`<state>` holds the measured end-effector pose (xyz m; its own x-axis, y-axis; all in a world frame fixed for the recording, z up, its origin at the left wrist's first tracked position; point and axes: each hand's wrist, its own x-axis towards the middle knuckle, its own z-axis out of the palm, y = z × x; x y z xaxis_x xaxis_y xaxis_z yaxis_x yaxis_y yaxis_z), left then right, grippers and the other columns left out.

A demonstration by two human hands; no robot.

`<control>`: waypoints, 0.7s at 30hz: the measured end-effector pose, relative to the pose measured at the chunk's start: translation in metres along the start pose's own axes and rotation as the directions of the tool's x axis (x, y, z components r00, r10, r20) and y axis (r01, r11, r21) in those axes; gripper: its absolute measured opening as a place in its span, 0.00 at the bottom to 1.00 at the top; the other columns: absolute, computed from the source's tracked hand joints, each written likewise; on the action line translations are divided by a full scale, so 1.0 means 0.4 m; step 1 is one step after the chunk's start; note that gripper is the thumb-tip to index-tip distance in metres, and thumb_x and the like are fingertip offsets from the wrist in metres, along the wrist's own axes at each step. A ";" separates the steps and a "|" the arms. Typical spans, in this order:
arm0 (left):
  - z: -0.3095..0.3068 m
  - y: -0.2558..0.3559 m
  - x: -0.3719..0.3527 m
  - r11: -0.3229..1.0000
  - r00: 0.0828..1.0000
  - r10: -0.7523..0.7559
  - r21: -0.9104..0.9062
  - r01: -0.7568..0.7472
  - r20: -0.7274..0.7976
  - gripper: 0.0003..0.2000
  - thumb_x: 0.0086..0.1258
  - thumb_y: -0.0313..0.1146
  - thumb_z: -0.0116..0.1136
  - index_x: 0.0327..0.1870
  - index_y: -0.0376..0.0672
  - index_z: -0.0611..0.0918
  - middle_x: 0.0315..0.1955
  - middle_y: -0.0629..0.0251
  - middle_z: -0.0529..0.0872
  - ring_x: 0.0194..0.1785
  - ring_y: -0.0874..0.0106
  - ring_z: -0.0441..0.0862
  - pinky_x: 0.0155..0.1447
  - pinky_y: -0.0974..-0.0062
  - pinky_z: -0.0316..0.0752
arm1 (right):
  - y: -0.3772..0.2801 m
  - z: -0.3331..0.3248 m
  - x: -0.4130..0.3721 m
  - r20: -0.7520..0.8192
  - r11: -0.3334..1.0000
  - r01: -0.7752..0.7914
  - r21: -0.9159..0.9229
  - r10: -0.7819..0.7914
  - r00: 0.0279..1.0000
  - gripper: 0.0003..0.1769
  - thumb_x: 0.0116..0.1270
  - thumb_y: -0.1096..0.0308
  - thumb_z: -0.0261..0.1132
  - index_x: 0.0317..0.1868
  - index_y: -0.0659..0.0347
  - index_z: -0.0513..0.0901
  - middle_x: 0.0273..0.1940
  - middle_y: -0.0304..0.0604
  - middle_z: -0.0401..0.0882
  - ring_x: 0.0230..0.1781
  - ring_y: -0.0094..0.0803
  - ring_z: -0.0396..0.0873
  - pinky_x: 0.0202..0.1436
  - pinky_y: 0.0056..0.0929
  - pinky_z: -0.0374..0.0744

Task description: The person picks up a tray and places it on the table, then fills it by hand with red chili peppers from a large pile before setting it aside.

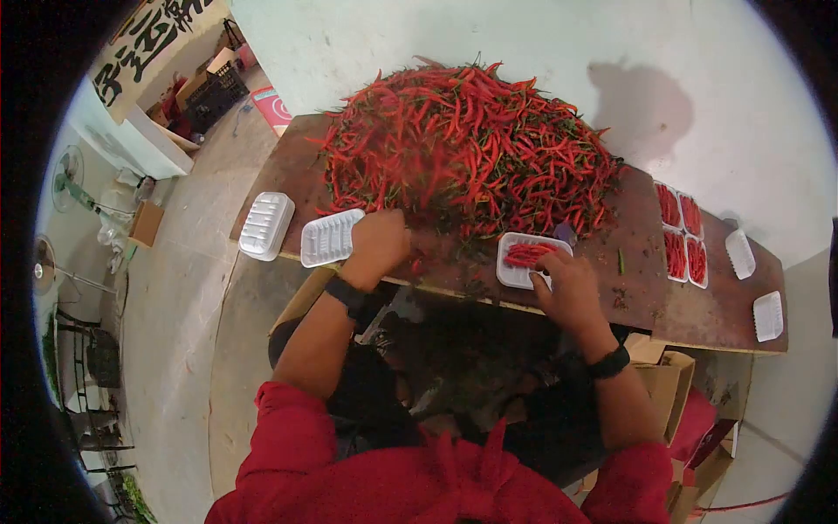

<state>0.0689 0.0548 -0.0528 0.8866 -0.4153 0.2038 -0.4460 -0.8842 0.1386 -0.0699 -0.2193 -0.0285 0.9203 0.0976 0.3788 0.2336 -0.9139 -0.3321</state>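
A big heap of red chillies (471, 144) with green stems covers the back of the brown table. My right hand (572, 293) reaches over a white plastic tray (515, 278), its fingers curled on a small bunch of red chillies (528, 254) and its thumb at the tray's front side. My left hand (381, 244) is closed in front of the heap, overlapping the right end of a white ribbed tray (325, 240). Its fingertips are hidden, so whatever it holds does not show. Part of the heap above it looks smeared.
A stack of white trays (265, 225) stands at the table's left end. On the right are several chilli-filled trays (684, 234) and two tipped white trays, one farther back (740, 254) and one near the corner (768, 316). Cardboard boxes (668, 393) sit below the table.
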 end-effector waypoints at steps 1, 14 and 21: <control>-0.010 0.001 0.002 0.997 0.994 -0.064 0.047 0.060 0.088 0.11 0.56 0.37 0.55 0.29 0.39 0.83 0.30 0.52 0.84 0.36 0.54 0.82 0.38 0.58 0.76 | -0.006 -0.002 -0.001 0.029 0.999 -0.024 -0.022 0.025 0.999 0.08 0.53 0.68 0.66 0.34 0.58 0.78 0.35 0.44 0.79 0.34 0.46 0.76 0.39 0.41 0.72; 0.028 0.021 0.011 0.996 0.978 0.023 -0.091 -0.005 0.208 0.12 0.56 0.38 0.57 0.37 0.39 0.79 0.32 0.50 0.82 0.38 0.51 0.80 0.42 0.55 0.75 | -0.016 0.014 -0.003 -0.003 1.000 -0.005 0.021 0.005 1.000 0.09 0.53 0.68 0.66 0.35 0.61 0.80 0.34 0.46 0.80 0.34 0.44 0.78 0.40 0.39 0.73; -0.048 0.156 -0.041 0.775 0.933 0.290 -0.624 -0.098 0.214 0.13 0.61 0.36 0.57 0.42 0.38 0.77 0.31 0.54 0.83 0.36 0.59 0.82 0.41 0.65 0.74 | -0.064 0.032 0.013 0.140 0.883 -0.217 0.415 0.174 0.975 0.12 0.54 0.70 0.67 0.38 0.66 0.80 0.31 0.47 0.81 0.30 0.36 0.80 0.34 0.30 0.76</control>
<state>0.0241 0.0105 -0.0288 0.7239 -0.6896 0.0232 -0.5094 -0.5114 0.6921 -0.0671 -0.1904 -0.0291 0.9816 -0.0086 0.1907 0.1368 -0.6648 -0.7344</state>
